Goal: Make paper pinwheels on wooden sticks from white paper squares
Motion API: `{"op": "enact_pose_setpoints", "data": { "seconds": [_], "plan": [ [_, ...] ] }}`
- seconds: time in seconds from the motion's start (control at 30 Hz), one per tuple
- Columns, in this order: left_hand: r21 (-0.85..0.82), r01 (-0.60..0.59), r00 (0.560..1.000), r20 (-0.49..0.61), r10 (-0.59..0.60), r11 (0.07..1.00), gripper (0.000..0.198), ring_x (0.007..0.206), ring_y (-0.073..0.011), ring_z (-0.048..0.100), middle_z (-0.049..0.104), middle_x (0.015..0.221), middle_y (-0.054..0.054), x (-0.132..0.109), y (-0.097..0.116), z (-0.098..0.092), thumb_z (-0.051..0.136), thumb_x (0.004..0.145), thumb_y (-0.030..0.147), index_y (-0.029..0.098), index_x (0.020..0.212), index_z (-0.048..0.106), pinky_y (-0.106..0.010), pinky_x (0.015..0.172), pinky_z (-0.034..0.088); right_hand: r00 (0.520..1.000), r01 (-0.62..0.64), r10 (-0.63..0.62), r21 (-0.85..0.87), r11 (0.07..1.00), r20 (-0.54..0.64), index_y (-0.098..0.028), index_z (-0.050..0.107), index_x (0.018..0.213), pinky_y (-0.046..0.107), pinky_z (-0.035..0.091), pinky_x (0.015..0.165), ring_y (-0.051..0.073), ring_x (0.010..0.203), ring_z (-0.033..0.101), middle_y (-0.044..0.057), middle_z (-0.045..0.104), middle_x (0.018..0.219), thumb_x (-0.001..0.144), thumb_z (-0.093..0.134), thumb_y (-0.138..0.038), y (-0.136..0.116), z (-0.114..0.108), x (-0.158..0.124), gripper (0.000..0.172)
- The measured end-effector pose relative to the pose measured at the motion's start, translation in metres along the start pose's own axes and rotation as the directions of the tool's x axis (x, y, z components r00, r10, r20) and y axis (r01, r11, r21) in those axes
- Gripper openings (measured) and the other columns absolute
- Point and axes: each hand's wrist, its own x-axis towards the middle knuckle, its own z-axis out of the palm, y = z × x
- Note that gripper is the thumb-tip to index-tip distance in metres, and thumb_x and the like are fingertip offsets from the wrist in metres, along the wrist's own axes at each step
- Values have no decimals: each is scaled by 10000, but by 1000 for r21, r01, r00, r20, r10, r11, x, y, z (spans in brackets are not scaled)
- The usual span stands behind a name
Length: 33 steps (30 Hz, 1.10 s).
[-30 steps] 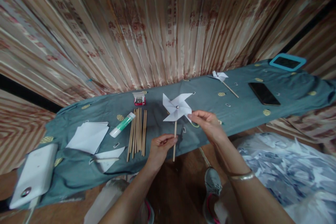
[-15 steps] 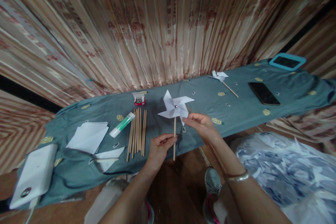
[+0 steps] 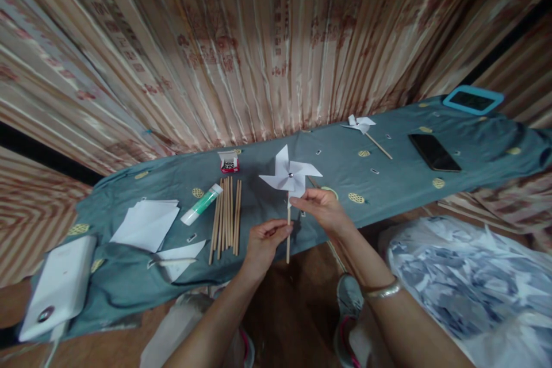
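Note:
A white paper pinwheel (image 3: 282, 169) with a silver pin at its centre is fixed on an upright wooden stick. My left hand (image 3: 266, 240) pinches that stick (image 3: 288, 244) around its middle. My right hand (image 3: 324, 207) is at the stick's upper part, just beneath the blades, thumb and forefinger close together; whether they grip the stick or a blade's edge is too small to tell. Left of my hands lie several bare wooden sticks (image 3: 226, 218), a green and white glue stick (image 3: 202, 204) and a small red box of pins (image 3: 229, 162).
White paper sheets (image 3: 144, 224), a folded piece (image 3: 176, 261) and a white device (image 3: 60, 282) lie at left. Another pinwheel (image 3: 363, 124), a black phone (image 3: 433, 153) and a blue-framed device (image 3: 473, 100) lie at right. A bag of paper pieces (image 3: 470, 276) stands below right.
The pinwheel's blades have turned a little. My right hand has moved slightly left, from a lower blade tip to the stick beneath the blades. My left hand still holds the stick.

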Motion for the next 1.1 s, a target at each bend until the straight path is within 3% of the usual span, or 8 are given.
{"op": "enact_pose_setpoints", "data": {
  "seconds": [0.27,0.43,0.67,1.1],
  "plan": [
    [6,2,1000,9,-2,1000,264,667,-141,609,725,723,-33,1,0,-1,821,561,374,179,733,773,-253,698,476,1000,-5,5,-15,1000,-5,-198,660,560,263,420,620,114,583,533,-30,644,595,515,826,-498,1,-5,1,345],
    [-12,47,999,11,-47,999,275,684,-154,627,746,754,-51,2,-1,-1,837,529,381,185,711,773,-264,712,481,993,-1,17,141,990,-114,-217,735,714,229,443,647,110,675,568,-17,680,705,594,789,-540,1,-13,2,348],
    [-18,34,999,2,-34,999,292,682,-162,633,750,760,-60,2,-1,-1,841,508,395,181,695,771,-275,714,488,991,-52,89,325,944,-98,-194,740,640,194,453,627,81,621,574,-11,689,651,499,878,-407,-4,-9,1,290],
    [1,1,1000,-4,-1,1000,212,657,-138,603,730,724,-43,1,0,0,811,556,328,179,701,774,-247,681,473,989,-76,115,344,936,-93,-193,725,626,222,466,617,97,648,599,-8,699,686,447,897,-374,2,1,2,308]
  ]
}}
